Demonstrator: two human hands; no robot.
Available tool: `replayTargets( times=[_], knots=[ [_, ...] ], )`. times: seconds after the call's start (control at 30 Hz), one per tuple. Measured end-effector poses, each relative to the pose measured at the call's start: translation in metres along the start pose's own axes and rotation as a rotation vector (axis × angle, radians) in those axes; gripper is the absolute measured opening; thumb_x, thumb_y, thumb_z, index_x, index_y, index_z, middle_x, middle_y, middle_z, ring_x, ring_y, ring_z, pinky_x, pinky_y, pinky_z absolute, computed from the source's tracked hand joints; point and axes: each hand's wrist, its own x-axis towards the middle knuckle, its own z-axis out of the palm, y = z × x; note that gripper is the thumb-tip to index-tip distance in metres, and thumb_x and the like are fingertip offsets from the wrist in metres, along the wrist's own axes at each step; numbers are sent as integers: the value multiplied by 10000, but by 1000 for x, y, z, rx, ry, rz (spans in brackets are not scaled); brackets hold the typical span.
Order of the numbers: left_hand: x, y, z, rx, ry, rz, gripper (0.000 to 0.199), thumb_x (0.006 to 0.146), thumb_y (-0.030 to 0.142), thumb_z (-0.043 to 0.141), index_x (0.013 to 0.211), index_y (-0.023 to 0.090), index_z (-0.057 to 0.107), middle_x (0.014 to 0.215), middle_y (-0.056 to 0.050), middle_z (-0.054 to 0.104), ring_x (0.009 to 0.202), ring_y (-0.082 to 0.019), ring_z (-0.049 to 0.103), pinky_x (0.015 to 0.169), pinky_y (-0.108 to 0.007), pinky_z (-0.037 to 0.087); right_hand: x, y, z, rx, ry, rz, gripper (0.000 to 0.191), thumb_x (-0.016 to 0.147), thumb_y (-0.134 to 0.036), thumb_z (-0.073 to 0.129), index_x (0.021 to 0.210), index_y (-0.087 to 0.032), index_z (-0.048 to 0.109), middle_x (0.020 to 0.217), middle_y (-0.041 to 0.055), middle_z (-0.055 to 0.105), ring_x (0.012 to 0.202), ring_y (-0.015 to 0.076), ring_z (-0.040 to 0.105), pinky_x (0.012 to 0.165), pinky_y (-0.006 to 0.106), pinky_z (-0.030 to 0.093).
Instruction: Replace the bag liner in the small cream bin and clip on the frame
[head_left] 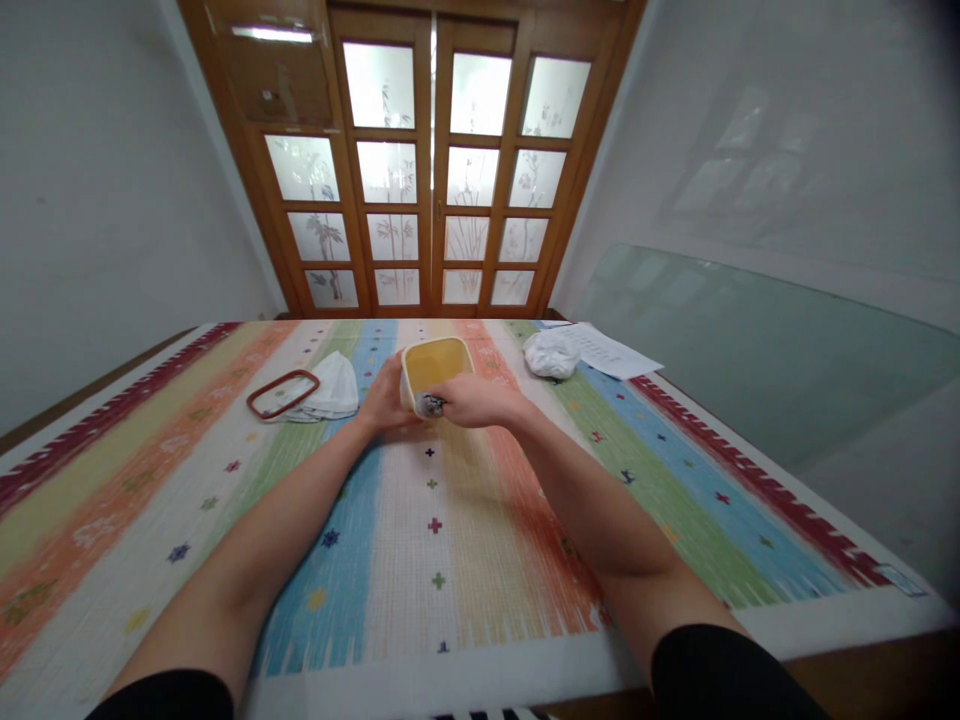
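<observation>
A rectangular container [437, 362] with a cream rim and a yellowish inside is tilted so that its opening faces me. My left hand [388, 397] is wrapped round its left side and steadies it above the striped cloth. My right hand [480, 400] is closed on a silvery grey steel wool scrubber [429, 405], which touches the container's near rim and wall. Part of the scrubber is hidden under the fingers. To the left lies a red-brown rectangular ring [283, 393], partly resting on a folded white cloth [334, 388].
A striped, patterned tablecloth [435, 550] covers the table. Toward the back right are a crumpled white cloth [551, 354] and a printed paper sheet [611, 352]. Wooden doors with frosted panes [395, 238] stand beyond, and a greenish glass panel [720, 340] leans along the right wall.
</observation>
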Motion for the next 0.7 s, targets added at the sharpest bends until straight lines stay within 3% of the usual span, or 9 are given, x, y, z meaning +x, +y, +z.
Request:
replayTargets(
  times=[0.13, 0.37, 0.5, 0.7],
  knots=[
    [1, 7, -1, 44, -61, 50, 1344, 606, 537, 939, 1662, 235, 165, 1575, -225, 426, 1471, -465, 454, 1203, -673, 423, 24, 6, 22, -42, -73, 48, 344, 939, -202, 539, 1190, -156, 771, 1181, 169, 786, 1013, 284, 751, 754, 297, 482],
    [2, 13, -2, 68, -134, 118, 1361, 607, 502, 952, 1672, 250, 143, 1587, -237, 404, 1478, -476, 431, 1195, -685, 424, 59, 14, 65, -5, -24, 69, 397, 961, -264, 583, 1295, -110, 730, 1279, 195, 755, 1091, 297, 746, 840, 289, 516],
    [0, 9, -1, 76, -103, 73, 1352, 633, 493, 936, 1678, 250, 112, 1602, -233, 395, 1487, -473, 425, 1207, -687, 412, 53, 17, 52, 16, -76, 58, 391, 972, -254, 560, 1293, -100, 721, 1260, 199, 759, 1067, 291, 744, 817, 287, 513],
    [0, 4, -1, 30, -34, -7, 1332, 611, 529, 946, 1661, 239, 179, 1577, -218, 428, 1477, -461, 450, 1206, -668, 423, 6, 3, 4, -13, -65, -22, 342, 951, -176, 510, 1188, -162, 756, 1193, 147, 780, 1026, 261, 732, 810, 293, 494]
  ],
)
